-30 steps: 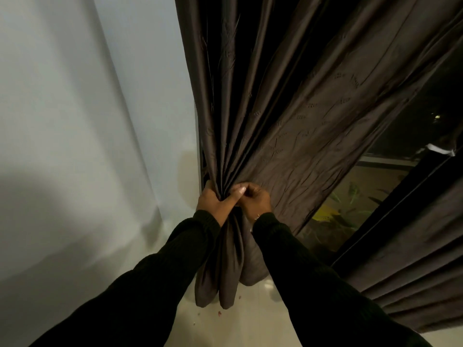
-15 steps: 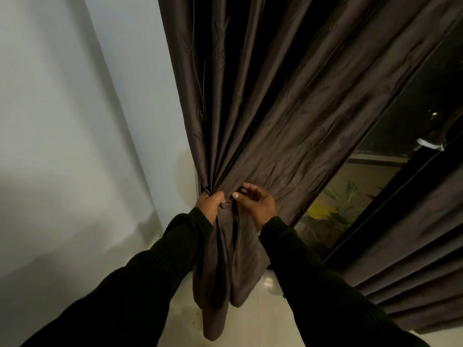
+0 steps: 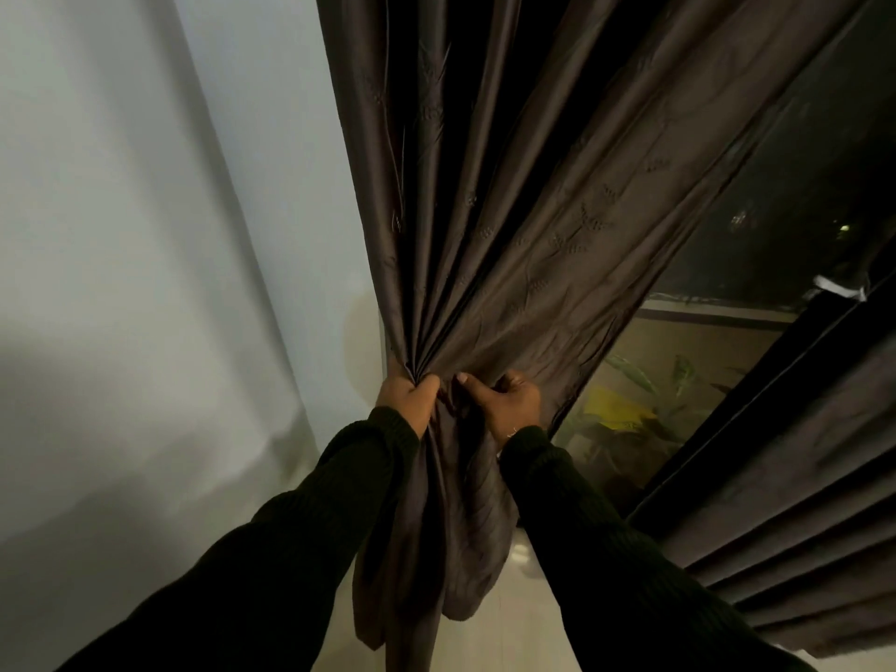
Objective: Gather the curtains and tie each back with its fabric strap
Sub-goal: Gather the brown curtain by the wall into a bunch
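A dark brown curtain (image 3: 523, 225) hangs in the middle of the view, its folds drawn together into a bunch at waist height. My left hand (image 3: 405, 397) grips the gathered folds on the left side of the bunch. Right beside it, my right hand (image 3: 506, 402) holds the cloth with fingers curled into it, thumb pointing left. Below both hands the curtain's lower part (image 3: 436, 550) hangs loose. A second dark curtain (image 3: 795, 477) hangs at the right, with a pale strap or tag (image 3: 841, 288) near its upper edge. No strap shows around the bunch I hold.
A pale wall (image 3: 145, 283) fills the left side. Behind the curtains is a dark window (image 3: 800, 201) with a sill, and green and yellow plant leaves (image 3: 630, 409) below it. Light floor tiles (image 3: 509, 623) show beneath the hanging cloth.
My hands have moved slightly apart on the bunch; the right hand has shifted to the right and taken in more of the cloth. The view has tilted a little.
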